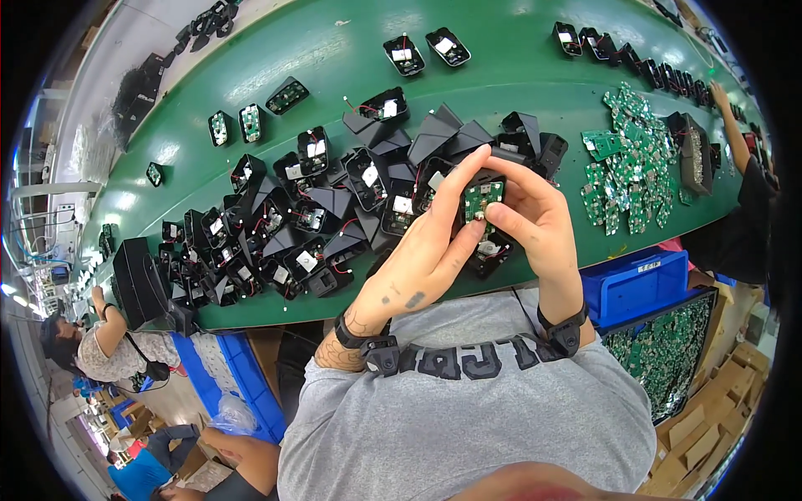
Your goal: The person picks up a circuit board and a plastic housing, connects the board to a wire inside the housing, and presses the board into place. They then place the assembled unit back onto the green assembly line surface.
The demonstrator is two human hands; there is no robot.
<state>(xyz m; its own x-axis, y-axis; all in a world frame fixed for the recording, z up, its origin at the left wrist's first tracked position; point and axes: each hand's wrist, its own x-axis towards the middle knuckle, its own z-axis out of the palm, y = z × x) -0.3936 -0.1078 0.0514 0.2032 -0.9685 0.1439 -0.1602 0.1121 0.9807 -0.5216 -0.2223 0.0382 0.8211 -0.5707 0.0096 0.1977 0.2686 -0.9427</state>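
Left grip (430,238): closed along the left side of a black housing (483,176), thumb at its green board (476,196).
Right grip (543,221): curled round the other side, thumb at the board too.
Housing: I saw it just right of the frame's centre.
Black casings (332,200): heaped leftward across the counter (526,79).
Loose boards (631,167): piled at upper right.
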